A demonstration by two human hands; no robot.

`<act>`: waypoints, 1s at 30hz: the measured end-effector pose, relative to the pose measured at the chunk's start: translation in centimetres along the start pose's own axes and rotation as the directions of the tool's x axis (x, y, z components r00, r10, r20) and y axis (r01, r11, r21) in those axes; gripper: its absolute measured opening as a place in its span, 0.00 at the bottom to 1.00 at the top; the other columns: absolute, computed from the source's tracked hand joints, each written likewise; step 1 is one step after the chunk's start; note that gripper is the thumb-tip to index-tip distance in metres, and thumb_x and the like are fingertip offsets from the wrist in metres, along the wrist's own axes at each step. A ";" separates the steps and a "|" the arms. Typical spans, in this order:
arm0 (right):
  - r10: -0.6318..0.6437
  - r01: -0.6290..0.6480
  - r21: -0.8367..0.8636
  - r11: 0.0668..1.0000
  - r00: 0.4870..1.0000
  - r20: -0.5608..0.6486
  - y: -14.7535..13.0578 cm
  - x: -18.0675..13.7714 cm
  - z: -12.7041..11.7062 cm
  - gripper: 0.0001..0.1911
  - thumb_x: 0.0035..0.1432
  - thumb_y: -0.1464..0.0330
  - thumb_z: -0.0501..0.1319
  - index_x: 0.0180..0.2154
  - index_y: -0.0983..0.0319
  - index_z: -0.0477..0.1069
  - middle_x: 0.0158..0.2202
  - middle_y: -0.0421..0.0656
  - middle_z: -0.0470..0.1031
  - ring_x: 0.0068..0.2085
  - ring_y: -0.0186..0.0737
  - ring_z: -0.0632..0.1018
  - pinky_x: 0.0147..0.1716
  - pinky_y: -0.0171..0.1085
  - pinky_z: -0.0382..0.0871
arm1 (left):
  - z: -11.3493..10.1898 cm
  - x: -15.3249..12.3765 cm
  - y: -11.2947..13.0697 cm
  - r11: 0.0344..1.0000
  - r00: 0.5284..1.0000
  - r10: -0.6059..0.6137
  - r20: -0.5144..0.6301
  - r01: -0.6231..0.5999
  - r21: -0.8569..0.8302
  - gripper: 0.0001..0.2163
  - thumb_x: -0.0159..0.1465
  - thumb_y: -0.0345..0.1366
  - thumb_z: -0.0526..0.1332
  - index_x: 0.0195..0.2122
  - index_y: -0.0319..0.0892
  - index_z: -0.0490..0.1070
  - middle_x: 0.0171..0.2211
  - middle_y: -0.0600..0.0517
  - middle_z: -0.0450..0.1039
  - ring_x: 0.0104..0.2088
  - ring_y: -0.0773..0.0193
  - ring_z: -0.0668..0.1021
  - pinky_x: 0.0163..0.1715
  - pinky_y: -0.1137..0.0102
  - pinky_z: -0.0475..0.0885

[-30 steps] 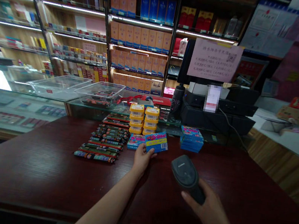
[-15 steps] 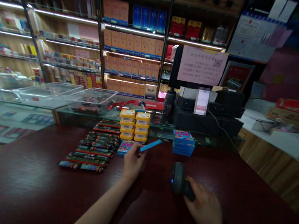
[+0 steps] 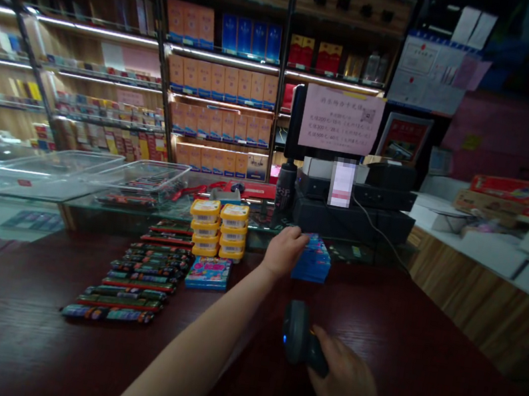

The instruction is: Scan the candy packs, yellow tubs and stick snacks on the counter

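Note:
My left hand (image 3: 285, 250) is closed at the top left of a stack of blue packs (image 3: 312, 265), its fingers on a flat blue pack at the top; the fingertips are partly hidden. In my right hand (image 3: 349, 382) is a dark barcode scanner (image 3: 296, 333), held just above the table with a blue light on its side. Left of my forearm lie a few more blue packs with a colourful printed top (image 3: 209, 272). Behind them stand two columns of yellow tubs (image 3: 217, 229) with white labels. A row of dark, slim wrapped sticks (image 3: 133, 281) runs along the left.
The dark red wooden table (image 3: 9, 331) meets a glass counter behind it. Clear plastic bins (image 3: 146, 175) stand at back left. A monitor with a pink paper sign (image 3: 341, 119) rises above black boxes (image 3: 352, 219). White boxes (image 3: 495, 243) sit at the right.
My left hand has moved right, carrying a blue pack from near the yellow tubs to the right-hand stack. The scanner stays in my right hand. The view has shifted slightly.

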State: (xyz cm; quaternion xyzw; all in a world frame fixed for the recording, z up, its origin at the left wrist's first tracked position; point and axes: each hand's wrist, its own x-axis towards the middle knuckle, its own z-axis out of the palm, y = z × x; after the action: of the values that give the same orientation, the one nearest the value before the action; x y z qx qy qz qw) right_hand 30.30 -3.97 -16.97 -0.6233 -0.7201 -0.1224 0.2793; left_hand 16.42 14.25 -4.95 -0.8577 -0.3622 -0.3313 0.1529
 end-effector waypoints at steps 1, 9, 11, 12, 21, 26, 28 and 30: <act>0.001 -0.001 -0.002 1.000 1.000 -0.005 0.0 0.0 0.0 0.21 0.56 0.70 0.57 0.52 0.59 0.66 0.42 0.45 0.77 0.38 0.42 0.79 0.37 0.38 0.70 | 0.4 0.6 0.3 1.000 1.000 0.007 0.030 -0.007 0.004 0.11 0.65 0.33 0.51 0.41 0.46 0.73 0.36 0.48 0.69 0.41 0.60 0.69 0.40 0.68 0.66; 0.012 -0.013 -0.026 1.000 1.000 -0.024 -0.1 0.0 -0.5 0.21 0.55 0.70 0.57 0.52 0.57 0.66 0.41 0.44 0.78 0.37 0.41 0.78 0.36 0.37 0.70 | 2.8 0.2 -0.1 0.945 0.997 -0.055 0.048 0.067 -0.320 0.24 0.55 0.30 0.65 0.54 0.47 0.68 0.46 0.47 0.72 0.48 0.56 0.70 0.52 0.59 0.63; 0.022 -0.022 -0.029 0.999 1.000 -0.012 -0.2 0.0 -0.6 0.21 0.54 0.70 0.57 0.52 0.58 0.67 0.41 0.44 0.78 0.36 0.41 0.79 0.36 0.37 0.70 | 3.1 -0.8 -0.9 0.902 0.971 -0.233 -0.047 0.198 -0.384 0.26 0.52 0.31 0.67 0.53 0.46 0.68 0.48 0.47 0.71 0.50 0.55 0.70 0.52 0.58 0.64; 0.026 -0.026 -0.028 0.999 1.000 -0.007 -0.2 0.0 -0.7 0.21 0.55 0.70 0.57 0.51 0.58 0.67 0.41 0.44 0.78 0.36 0.41 0.79 0.36 0.37 0.70 | 3.3 -1.3 -1.2 0.865 0.943 -0.323 -0.080 0.260 -0.430 0.24 0.52 0.30 0.68 0.51 0.45 0.70 0.47 0.46 0.71 0.49 0.55 0.71 0.51 0.59 0.65; 0.027 -0.027 0.008 1.000 0.999 -0.020 -0.1 0.1 -0.7 0.21 0.55 0.70 0.57 0.52 0.58 0.67 0.43 0.45 0.78 0.37 0.41 0.79 0.37 0.38 0.70 | 4.9 -1.6 -1.6 0.695 0.841 -0.539 -0.048 0.412 -0.590 0.02 0.53 0.29 0.65 0.29 0.40 0.75 0.29 0.52 0.72 0.32 0.65 0.75 0.36 0.70 0.70; 0.031 -0.031 0.013 0.999 0.999 -0.010 -0.1 0.1 -0.7 0.21 0.55 0.70 0.56 0.51 0.59 0.68 0.42 0.45 0.78 0.37 0.42 0.79 0.36 0.38 0.70 | 5.4 -0.8 -1.0 0.657 0.830 -0.558 -0.001 0.442 -0.610 0.03 0.52 0.30 0.66 0.29 0.41 0.74 0.30 0.52 0.74 0.32 0.65 0.75 0.35 0.70 0.69; 0.032 -0.032 0.013 0.999 0.999 -0.013 0.0 0.1 -0.6 0.20 0.55 0.69 0.56 0.51 0.58 0.68 0.41 0.44 0.78 0.36 0.41 0.79 0.36 0.38 0.70 | 5.6 -0.9 -1.0 0.626 0.823 -0.567 0.012 0.441 -0.643 0.03 0.53 0.30 0.65 0.29 0.41 0.74 0.29 0.52 0.75 0.32 0.64 0.76 0.35 0.70 0.69; 0.034 -0.033 0.016 0.999 0.999 -0.021 0.0 0.1 -0.6 0.21 0.54 0.69 0.57 0.51 0.58 0.68 0.41 0.44 0.78 0.36 0.41 0.79 0.36 0.38 0.70 | 5.9 -1.0 -1.0 0.621 0.820 -0.572 0.000 0.433 -0.653 0.02 0.52 0.30 0.65 0.27 0.41 0.74 0.29 0.52 0.75 0.32 0.64 0.76 0.36 0.70 0.69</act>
State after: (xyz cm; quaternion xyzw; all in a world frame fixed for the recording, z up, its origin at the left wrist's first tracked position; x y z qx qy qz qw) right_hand 30.46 -4.18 -16.44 -0.6318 -0.7074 -0.1188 0.2938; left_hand 17.92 17.35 -9.95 -0.6813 -0.4390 -0.5493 -0.2033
